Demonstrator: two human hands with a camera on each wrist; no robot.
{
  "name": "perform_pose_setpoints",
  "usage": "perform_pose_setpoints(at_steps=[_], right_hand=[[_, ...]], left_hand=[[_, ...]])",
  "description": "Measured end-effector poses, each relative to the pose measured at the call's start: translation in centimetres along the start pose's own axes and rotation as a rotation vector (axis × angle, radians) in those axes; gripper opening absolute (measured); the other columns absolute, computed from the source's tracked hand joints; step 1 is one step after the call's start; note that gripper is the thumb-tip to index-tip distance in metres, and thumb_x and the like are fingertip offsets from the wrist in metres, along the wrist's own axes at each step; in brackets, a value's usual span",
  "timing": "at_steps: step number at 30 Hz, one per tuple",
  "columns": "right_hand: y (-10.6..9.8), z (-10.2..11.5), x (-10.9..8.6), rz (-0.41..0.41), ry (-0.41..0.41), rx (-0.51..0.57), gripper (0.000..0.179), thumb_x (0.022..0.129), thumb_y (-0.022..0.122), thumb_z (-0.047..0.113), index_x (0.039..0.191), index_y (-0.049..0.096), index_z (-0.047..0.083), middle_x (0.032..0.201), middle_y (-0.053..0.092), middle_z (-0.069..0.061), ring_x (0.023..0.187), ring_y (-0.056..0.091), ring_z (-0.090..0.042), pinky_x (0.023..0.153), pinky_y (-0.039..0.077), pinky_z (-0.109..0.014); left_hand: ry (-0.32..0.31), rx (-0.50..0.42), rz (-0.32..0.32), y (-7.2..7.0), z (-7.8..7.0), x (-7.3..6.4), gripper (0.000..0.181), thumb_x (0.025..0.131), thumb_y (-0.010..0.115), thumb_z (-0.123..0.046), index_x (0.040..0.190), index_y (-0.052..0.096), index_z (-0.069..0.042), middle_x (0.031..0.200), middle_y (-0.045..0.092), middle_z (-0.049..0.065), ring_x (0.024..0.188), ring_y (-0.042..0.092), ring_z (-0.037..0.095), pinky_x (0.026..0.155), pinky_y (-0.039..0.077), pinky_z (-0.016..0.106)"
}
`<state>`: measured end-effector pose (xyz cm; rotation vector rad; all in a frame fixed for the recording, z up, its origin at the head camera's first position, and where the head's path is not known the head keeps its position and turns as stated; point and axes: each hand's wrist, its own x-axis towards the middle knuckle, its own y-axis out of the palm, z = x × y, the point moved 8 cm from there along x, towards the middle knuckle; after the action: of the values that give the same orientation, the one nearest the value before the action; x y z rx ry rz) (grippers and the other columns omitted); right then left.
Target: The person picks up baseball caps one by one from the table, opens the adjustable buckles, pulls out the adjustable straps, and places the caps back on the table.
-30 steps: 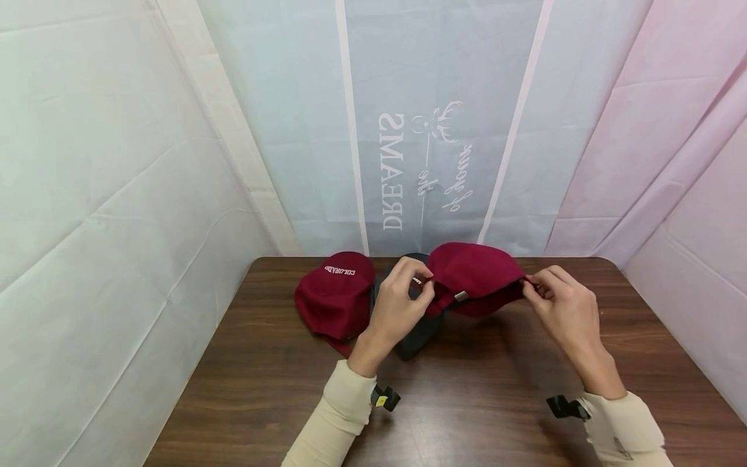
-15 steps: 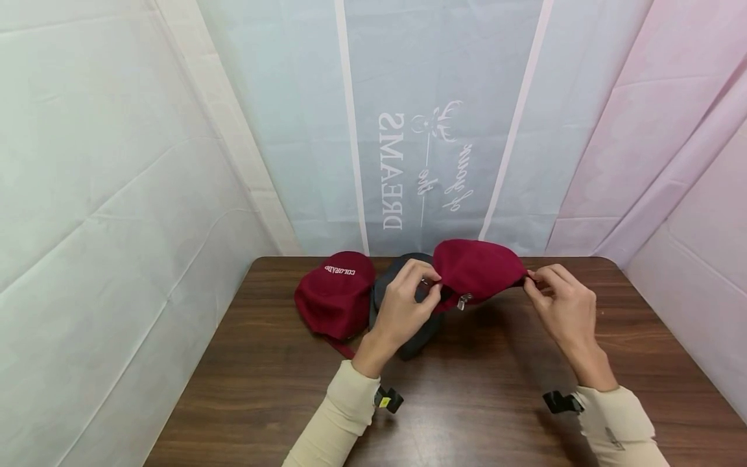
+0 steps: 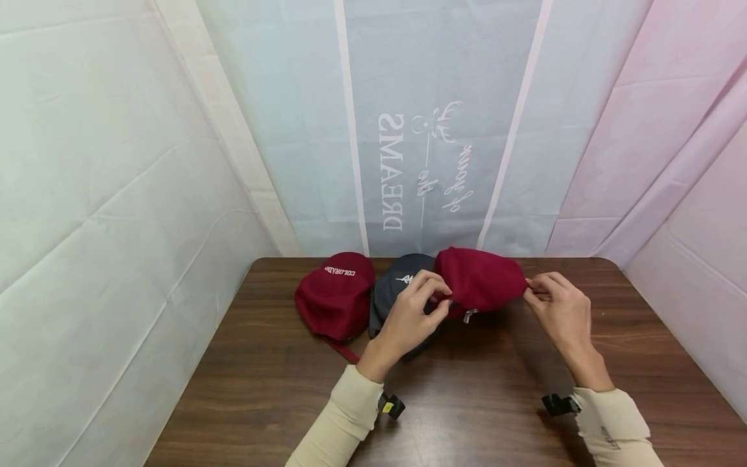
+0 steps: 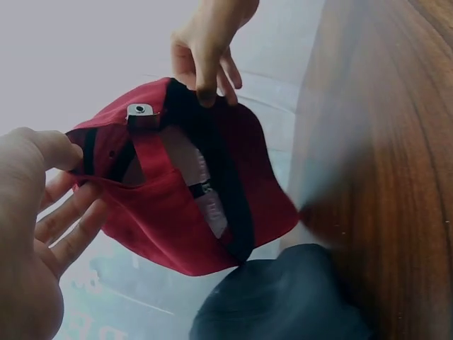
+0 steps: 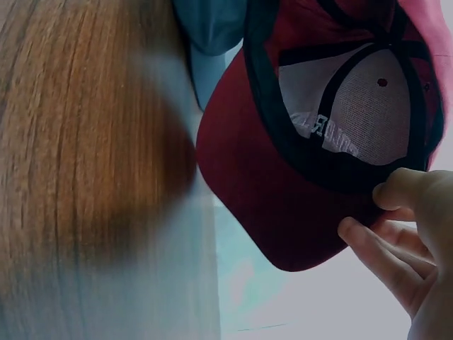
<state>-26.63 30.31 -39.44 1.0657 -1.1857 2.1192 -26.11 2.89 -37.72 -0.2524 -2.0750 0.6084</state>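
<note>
I hold a dark red cap [image 3: 481, 279] just above the brown table [image 3: 467, 389], near its back edge. My left hand [image 3: 417, 305] pinches the cap's left rim beside the strap with its metal buckle [image 3: 468, 316]. My right hand [image 3: 548, 295] pinches the right rim. The left wrist view looks into the red cap [image 4: 184, 184] with its black inner band, and the right hand [image 4: 209, 49] grips the far edge. The right wrist view shows the cap's underside [image 5: 325, 142] with my right fingers [image 5: 396, 241] curled on its rim.
A second dark red cap [image 3: 336, 295] with white lettering lies at the table's back left. A dark grey cap [image 3: 397, 288] lies between it and the held cap, partly behind my left hand. Pale fabric walls close in the table on three sides.
Both hands have lowered the red cap and turned it crown-up, moving it slightly right. The grey cap's white logo now shows.
</note>
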Motion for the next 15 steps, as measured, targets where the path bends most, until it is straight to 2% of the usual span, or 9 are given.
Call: perform_pose_setpoints(at_steps=[3, 4, 6, 7, 9, 11, 15], right_hand=[[0.3, -0.4, -0.2, 0.037, 0.025, -0.015, 0.009, 0.078, 0.08, 0.001, 0.085, 0.077, 0.006, 0.091, 0.077, -0.006, 0.075, 0.067, 0.006, 0.068, 0.046, -0.028], [0.5, -0.6, -0.2, 0.052, 0.039, -0.015, 0.01, 0.078, 0.081, 0.001, 0.086, 0.077, 0.007, 0.092, 0.077, -0.006, 0.077, 0.064, 0.01, 0.069, 0.046, -0.028], [0.8, -0.9, -0.4, 0.078, 0.059, -0.017, 0.016, 0.077, 0.084, -0.001, 0.088, 0.078, 0.007, 0.095, 0.078, -0.007, 0.078, 0.066, 0.008, 0.071, 0.046, -0.029], [0.9, -1.0, -0.5, 0.093, 0.068, -0.016, 0.017, 0.077, 0.085, -0.002, 0.089, 0.078, 0.006, 0.096, 0.078, -0.008, 0.078, 0.069, 0.004, 0.071, 0.045, -0.028], [1.2, -1.2, -0.8, 0.122, 0.082, -0.019, 0.017, 0.078, 0.086, -0.002, 0.091, 0.078, 0.005, 0.098, 0.077, -0.01, 0.077, 0.075, -0.016, 0.073, 0.045, -0.028], [1.6, -1.5, -1.1, 0.153, 0.097, -0.018, 0.017, 0.079, 0.086, -0.002, 0.093, 0.077, 0.003, 0.1, 0.076, -0.013, 0.081, 0.076, -0.033, 0.074, 0.048, -0.033], [2.3, -2.2, -1.6, 0.227, 0.131, -0.007, 0.016, 0.083, 0.082, -0.003, 0.097, 0.075, 0.0, 0.104, 0.074, -0.018, 0.087, 0.075, -0.041, 0.078, 0.053, -0.052]], left_hand=[[0.003, -0.003, 0.037, 0.7, 0.2, -0.2, 0.016, 0.097, 0.072, -0.003, 0.111, 0.068, -0.008, 0.118, 0.061, 0.006, 0.095, 0.065, 0.015, 0.086, 0.059, 0.022], [0.007, 0.0, 0.049, 0.9, 0.2, -0.3, 0.017, 0.097, 0.073, -0.003, 0.112, 0.067, -0.008, 0.118, 0.061, 0.005, 0.096, 0.065, 0.015, 0.087, 0.058, 0.02], [0.013, 0.009, 0.07, 1.4, 0.2, -0.5, 0.017, 0.097, 0.073, -0.004, 0.112, 0.068, -0.009, 0.119, 0.061, 0.004, 0.098, 0.065, 0.014, 0.09, 0.055, 0.016], [0.017, 0.017, 0.078, 1.6, 0.2, -0.5, 0.017, 0.096, 0.074, -0.004, 0.112, 0.068, -0.01, 0.119, 0.062, 0.003, 0.099, 0.065, 0.013, 0.091, 0.054, 0.015], [0.028, 0.039, 0.091, 2.0, 0.1, -0.7, 0.017, 0.096, 0.074, -0.005, 0.111, 0.069, -0.011, 0.119, 0.062, 0.002, 0.1, 0.064, 0.012, 0.093, 0.052, 0.013], [0.044, 0.073, 0.099, 2.4, -0.1, -0.8, 0.017, 0.096, 0.074, -0.007, 0.11, 0.069, -0.012, 0.119, 0.062, 0.0, 0.101, 0.063, 0.009, 0.093, 0.05, 0.01], [0.07, 0.12, 0.125, 3.3, -0.2, -1.1, 0.016, 0.095, 0.074, -0.008, 0.109, 0.069, -0.014, 0.119, 0.062, -0.002, 0.103, 0.061, 0.005, 0.093, 0.047, 0.007]])
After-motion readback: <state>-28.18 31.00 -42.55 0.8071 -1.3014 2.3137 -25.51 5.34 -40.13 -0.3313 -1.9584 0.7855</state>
